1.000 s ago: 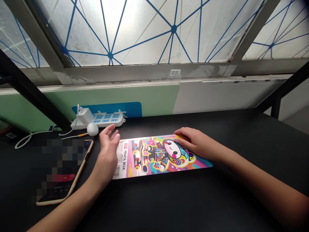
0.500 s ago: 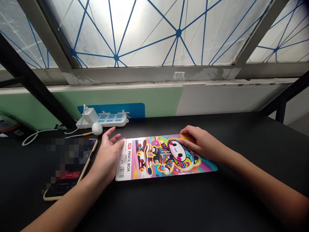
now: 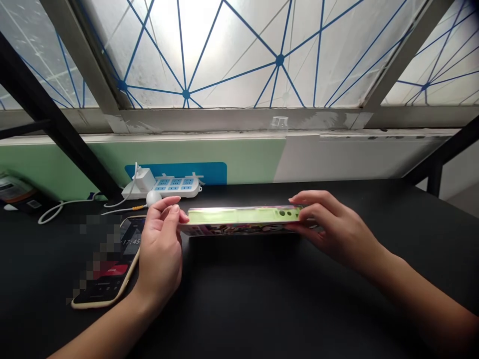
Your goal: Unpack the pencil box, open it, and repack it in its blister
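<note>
A flat pencil box (image 3: 239, 216) is held up off the black table, tipped so that its yellow-green long edge faces me. Its printed cover shows only as a thin dark, colourful strip below that edge. My left hand (image 3: 161, 239) pinches the left end between thumb and fingers. At the other end, my right hand (image 3: 333, 219) grips with fingers above and thumb below. Small dark round holes show in the green edge close to the right fingers.
On the left lies a phone (image 3: 108, 269) in a pale case, partly behind my left wrist. A white power strip (image 3: 177, 187) with a plugged-in charger (image 3: 142, 179) stands by the wall. White cables run left toward a dark bottle-like object (image 3: 18, 192). Black metal posts (image 3: 56, 119) flank the table (image 3: 239, 309).
The pencil box has been lifted and tilted, so its cover turned away and its green side came into view. Both hands have closed on its ends.
</note>
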A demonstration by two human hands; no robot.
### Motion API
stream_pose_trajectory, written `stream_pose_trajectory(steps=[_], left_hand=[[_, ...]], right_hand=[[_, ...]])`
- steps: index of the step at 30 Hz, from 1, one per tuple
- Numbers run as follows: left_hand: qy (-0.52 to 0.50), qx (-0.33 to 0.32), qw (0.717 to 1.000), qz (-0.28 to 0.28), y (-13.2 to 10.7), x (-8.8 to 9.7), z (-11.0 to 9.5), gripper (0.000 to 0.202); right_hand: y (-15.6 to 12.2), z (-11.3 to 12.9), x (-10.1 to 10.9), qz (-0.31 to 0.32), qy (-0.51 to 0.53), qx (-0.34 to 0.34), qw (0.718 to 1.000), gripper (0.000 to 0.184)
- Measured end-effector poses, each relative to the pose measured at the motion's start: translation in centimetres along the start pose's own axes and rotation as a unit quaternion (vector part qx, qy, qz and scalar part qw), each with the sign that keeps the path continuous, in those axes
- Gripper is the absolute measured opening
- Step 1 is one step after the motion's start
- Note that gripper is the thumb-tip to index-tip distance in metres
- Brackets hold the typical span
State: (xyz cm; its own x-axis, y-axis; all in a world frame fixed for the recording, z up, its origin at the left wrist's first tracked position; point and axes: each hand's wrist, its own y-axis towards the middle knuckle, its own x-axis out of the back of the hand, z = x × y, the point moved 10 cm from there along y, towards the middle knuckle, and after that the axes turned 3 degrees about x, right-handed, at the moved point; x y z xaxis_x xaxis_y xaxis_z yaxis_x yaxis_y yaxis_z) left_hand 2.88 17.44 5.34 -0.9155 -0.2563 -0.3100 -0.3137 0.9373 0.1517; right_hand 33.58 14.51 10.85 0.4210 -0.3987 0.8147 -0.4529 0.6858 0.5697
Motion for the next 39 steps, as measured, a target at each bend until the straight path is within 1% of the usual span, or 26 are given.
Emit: stream_pose_trajectory(steps=[1,3,4,5,6,7,8,9,10,11,12,14,16,18,21,24,26,28,29,31,35,37,39], left_hand=[[0.014,-0.017,1.000,0.012,0.0,-0.2,-0.4,0.009],[0.059,-0.051,0.995,0.059,-0.3,-1.0,-1.3,0.008],[0.094,-0.076,0.989,0.085,-0.5,-1.5,-1.8,0.010],[0.136,-0.115,0.978,0.113,-1.0,-2.1,-2.5,0.011],[0.188,-0.167,0.957,0.143,-1.6,-2.9,-3.4,0.011],[0.250,-0.227,0.925,0.174,-2.4,-3.8,-4.0,0.012],[0.317,-0.283,0.882,0.204,-3.2,-4.8,-4.3,0.015],[0.383,-0.323,0.834,0.232,-3.8,-5.7,-3.8,0.022],[0.445,-0.339,0.788,0.257,-4.1,-6.3,-2.9,0.031],[0.499,-0.332,0.752,0.273,-4.0,-6.6,-1.6,0.040],[0.543,-0.312,0.726,0.283,-3.5,-6.5,-0.2,0.047],[0.590,-0.272,0.698,0.301,-2.8,-6.2,2.1,0.055],[0.603,-0.248,0.685,0.324,-2.5,-6.1,3.5,0.059],[0.600,-0.234,0.685,0.339,-2.5,-6.0,3.9,0.061],[0.590,-0.220,0.696,0.345,-2.4,-5.9,3.7,0.061],[0.579,-0.214,0.704,0.351,-2.6,-6.0,3.8,0.068],[0.572,-0.229,0.706,0.350,-2.8,-6.2,3.6,0.075],[0.566,-0.258,0.704,0.344,-3.3,-6.4,3.1,0.078],[0.563,-0.274,0.701,0.341,-3.6,-6.6,2.8,0.079],[0.563,-0.307,0.692,0.332,-4.3,-6.8,2.1,0.080],[0.574,-0.383,0.660,0.296,-5.8,-7.3,0.6,0.081],[0.577,-0.415,0.644,0.282,-6.5,-7.5,0.2,0.080],[0.579,-0.430,0.636,0.275,-6.9,-7.7,0.0,0.080]], right_hand=[[-0.1,0.7,-0.6,0.026,0.004,0.024,0.999,0.014],[-0.4,2.2,-2.5,0.088,0.004,0.072,0.993,0.007],[-0.6,2.9,-3.5,0.116,0.000,0.095,0.989,0.009],[-0.8,3.6,-4.4,0.136,-0.006,0.115,0.984,0.015],[-1.0,4.1,-5.1,0.147,-0.011,0.128,0.981,0.021],[-1.1,4.4,-5.6,0.154,-0.013,0.135,0.979,0.025],[-1.2,4.7,-6.1,0.160,-0.011,0.137,0.978,0.029],[-1.2,4.9,-6.3,0.165,-0.005,0.135,0.977,0.032],[-1.2,5.0,-6.5,0.171,0.002,0.132,0.976,0.035],[-1.2,5.0,-6.5,0.176,0.009,0.127,0.976,0.038],[-1.1,5.0,-6.3,0.180,0.017,0.121,0.976,0.041],[-1.0,4.8,-5.9,0.187,0.036,0.109,0.976,0.039],[-0.9,4.4,-5.6,0.193,0.056,0.093,0.975,0.033],[-0.9,3.6,-5.5,0.193,0.074,0.075,0.976,0.033],[-0.9,2.2,-5.7,0.184,0.102,0.044,0.977,0.050],[-0.9,0.7,-6.2,0.187,0.143,0.007,0.972,0.068],[-1.0,0.0,-6.6,0.203,0.165,-0.019,0.965,0.079],[-1.0,-0.6,-7.0,0.219,0.178,-0.044,0.958,0.084],[-0.9,-0.8,-7.0,0.220,0.181,-0.056,0.957,0.083],[-0.6,-1.1,-6.5,0.197,0.177,-0.070,0.962,0.074],[0.1,-0.9,-4.7,0.094,0.161,-0.075,0.979,0.041],[0.1,-0.8,-3.9,0.050,0.156,-0.084,0.983,0.033],[0.1,-0.6,-3.5,0.030,0.160,-0.087,0.983,0.029]])
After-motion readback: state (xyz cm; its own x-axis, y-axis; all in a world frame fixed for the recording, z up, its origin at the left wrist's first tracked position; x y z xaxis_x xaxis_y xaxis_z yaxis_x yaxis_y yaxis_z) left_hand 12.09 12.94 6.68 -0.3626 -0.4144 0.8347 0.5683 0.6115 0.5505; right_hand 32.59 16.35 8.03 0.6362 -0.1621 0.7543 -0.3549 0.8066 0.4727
